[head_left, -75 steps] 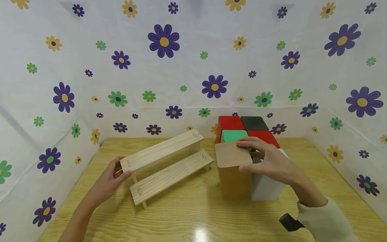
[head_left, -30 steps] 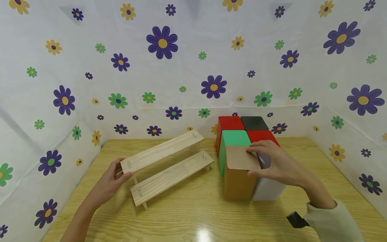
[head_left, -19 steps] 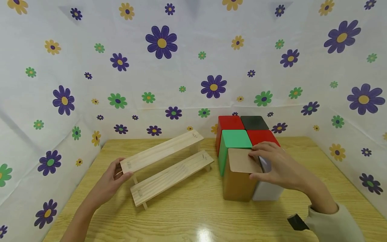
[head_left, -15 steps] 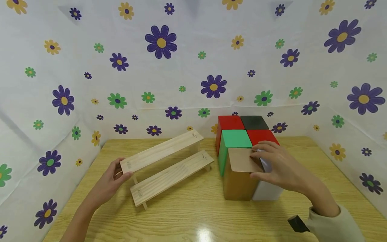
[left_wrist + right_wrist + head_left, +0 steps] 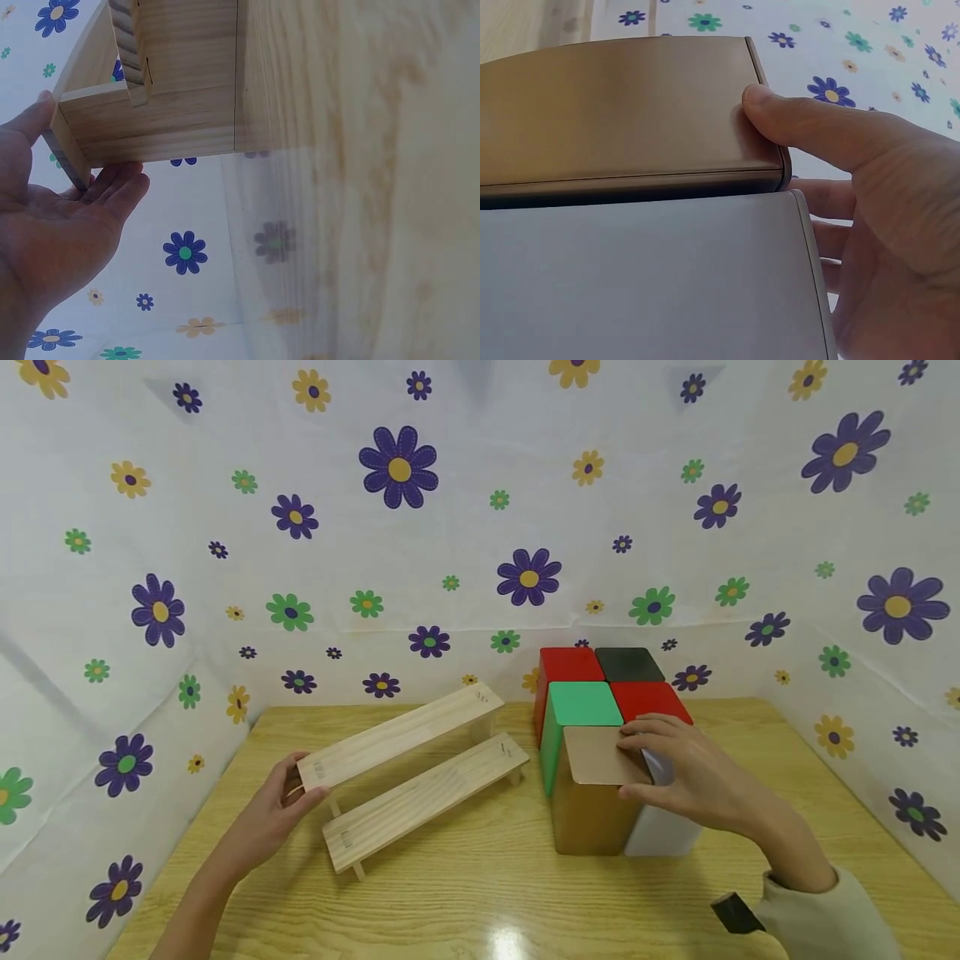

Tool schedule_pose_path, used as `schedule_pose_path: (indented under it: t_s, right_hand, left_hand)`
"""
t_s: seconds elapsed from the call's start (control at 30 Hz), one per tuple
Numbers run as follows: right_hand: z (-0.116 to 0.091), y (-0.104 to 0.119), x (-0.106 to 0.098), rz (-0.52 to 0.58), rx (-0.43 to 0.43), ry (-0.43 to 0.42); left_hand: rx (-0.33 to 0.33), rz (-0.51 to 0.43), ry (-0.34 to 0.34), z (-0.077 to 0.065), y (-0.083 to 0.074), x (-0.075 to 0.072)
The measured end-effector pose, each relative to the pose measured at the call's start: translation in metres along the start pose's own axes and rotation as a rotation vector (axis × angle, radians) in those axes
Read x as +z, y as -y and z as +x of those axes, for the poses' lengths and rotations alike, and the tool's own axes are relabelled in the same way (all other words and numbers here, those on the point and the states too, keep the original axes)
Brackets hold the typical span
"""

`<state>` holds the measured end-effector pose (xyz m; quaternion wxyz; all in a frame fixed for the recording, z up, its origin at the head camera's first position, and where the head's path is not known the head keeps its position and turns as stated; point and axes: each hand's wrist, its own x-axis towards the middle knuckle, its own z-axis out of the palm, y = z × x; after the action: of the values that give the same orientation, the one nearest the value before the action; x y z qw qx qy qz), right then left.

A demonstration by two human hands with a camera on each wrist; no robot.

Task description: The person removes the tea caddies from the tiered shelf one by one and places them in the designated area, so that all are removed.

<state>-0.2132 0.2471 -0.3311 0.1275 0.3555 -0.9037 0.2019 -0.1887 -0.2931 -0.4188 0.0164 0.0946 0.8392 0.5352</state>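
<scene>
At the left of the head view stands a two-step wooden rack [image 5: 401, 737], set at a slant. My left hand [image 5: 272, 814] holds the left end of its upper step, thumb on the top board; in the left wrist view the fingers [image 5: 124, 191] reach under the board's end. On the right, my right hand [image 5: 701, 781] holds a gold tin box [image 5: 596, 818] by its upper right side. In the right wrist view the thumb [image 5: 802, 120] presses the gold face near the lid, while the other fingers pass behind and are partly hidden. A whitish-silver box [image 5: 645, 277] stands alongside it.
Behind the gold box are a green box [image 5: 583, 702], a red box [image 5: 572, 664], a black box [image 5: 630, 665] and another red box [image 5: 651, 697], packed closely together. The wooden table [image 5: 450, 902] ends at a flower-patterned white cloth [image 5: 450, 527] on three sides.
The gold box has moved right and slightly down with my right hand, in beside the silver box, and more of the green box shows. My left hand and the rack have stayed put.
</scene>
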Motion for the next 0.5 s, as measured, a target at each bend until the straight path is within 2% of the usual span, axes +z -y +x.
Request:
schedule_pose_path:
  t_s: [0.3,0.5]
  right_hand:
    - [-0.002,-0.0001,-0.0008,0.012,0.018,0.034]
    - [-0.003,0.0014,-0.0019,0.014,0.031,0.027]
  left_hand:
    - [-0.022,0.009,-0.003,-0.0022,-0.001,0.002]
    - [-0.038,0.066,-0.007,-0.0022,-0.0021,0.0018]
